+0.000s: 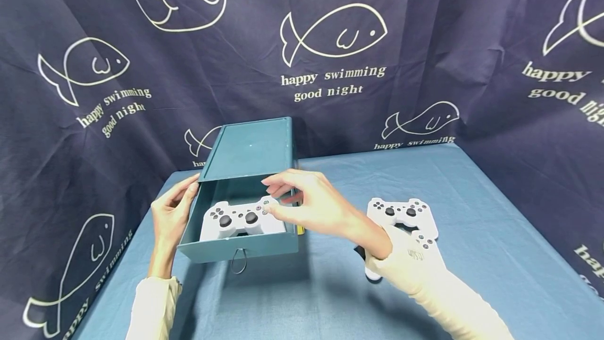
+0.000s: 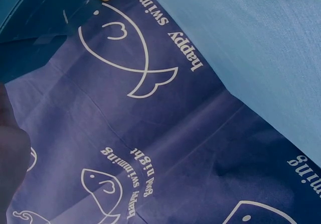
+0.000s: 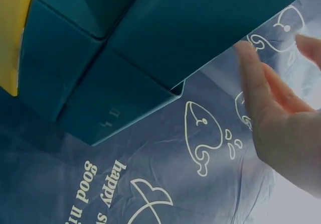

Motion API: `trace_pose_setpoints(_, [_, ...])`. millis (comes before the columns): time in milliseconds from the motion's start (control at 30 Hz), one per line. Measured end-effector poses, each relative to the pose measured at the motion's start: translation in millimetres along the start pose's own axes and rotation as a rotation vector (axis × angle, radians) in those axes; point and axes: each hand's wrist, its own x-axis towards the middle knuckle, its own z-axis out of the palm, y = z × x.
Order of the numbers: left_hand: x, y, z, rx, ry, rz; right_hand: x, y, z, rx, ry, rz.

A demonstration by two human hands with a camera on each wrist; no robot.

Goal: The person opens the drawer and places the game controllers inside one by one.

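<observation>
Your straightish-fingered left hand (image 1: 171, 215) likely braces the boxy teal plastic cabinet (image 1: 255, 146) while your loosely spread right hand (image 1: 315, 204), seemingly holding nothing, is at the white plastic gamepad (image 1: 241, 210) in the teal drawer (image 1: 271, 245).

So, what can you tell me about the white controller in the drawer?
The white controller looks like plastic, with two black thumbsticks, directional buttons on the left and round buttons on the right. It lies face up in the pulled-out teal drawer, whose front wall hides the grip ends. The right hand overlaps its right side; contact is unclear.
</observation>
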Motion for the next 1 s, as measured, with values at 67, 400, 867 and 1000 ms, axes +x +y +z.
trace_pose_setpoints(67, [-0.1, 0.0, 0.1, 0.005, 0.000, 0.001, -3.7, -0.3, 2.3, 0.019, 0.024, -0.093])
trace_pose_setpoints(400, [1.3, -1.9, 0.0, -0.010, 0.002, 0.012, -22.1, -4.7, 21.2, 0.034, 0.069, -0.524])
trace_pose_setpoints(867, [1.4, -1.7, -0.1, -0.002, 0.006, 0.020, -47.1, 4.5, 56.5, -0.090, -0.035, -0.507])
trace_pose_setpoints(1000, [1.0, -1.5, -0.1, 0.001, 0.005, 0.015, -48.8, 13.8, 65.8, -0.097, -0.057, -0.478])
